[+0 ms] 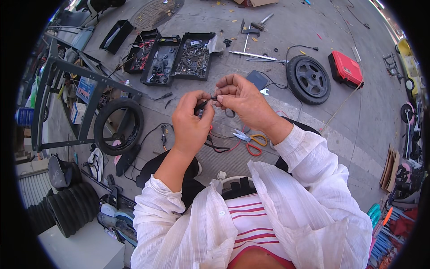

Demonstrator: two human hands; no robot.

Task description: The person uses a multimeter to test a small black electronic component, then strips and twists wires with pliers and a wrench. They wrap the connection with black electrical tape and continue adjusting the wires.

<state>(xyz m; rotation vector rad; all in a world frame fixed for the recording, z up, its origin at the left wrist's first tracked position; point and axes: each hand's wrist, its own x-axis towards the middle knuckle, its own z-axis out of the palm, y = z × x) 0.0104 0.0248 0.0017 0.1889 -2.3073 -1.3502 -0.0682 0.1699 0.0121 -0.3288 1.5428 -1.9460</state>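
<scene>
My left hand [186, 119] and my right hand [244, 101] meet in front of me, above the pavement. Thumb and fingers of the left pinch a thin black cable [201, 106]. The right fingertips close on its other side, and a short dark loop [230, 113] shows below them. Fingers hide the exact spot where both grip it. On the ground beneath lie scissors with orange and yellow handles [254, 149], their blades spread, among red and black wires [217, 147]. A wrench [264, 91] lies beyond my right hand.
Black bins of small parts [194, 75] stand ahead to the left. A spoked wheel [308, 80] and a red case [346, 68] lie to the right. At left, a loose tyre [101, 127] leans by a dark metal frame [85, 107]. A hammer [262, 23] lies farther off.
</scene>
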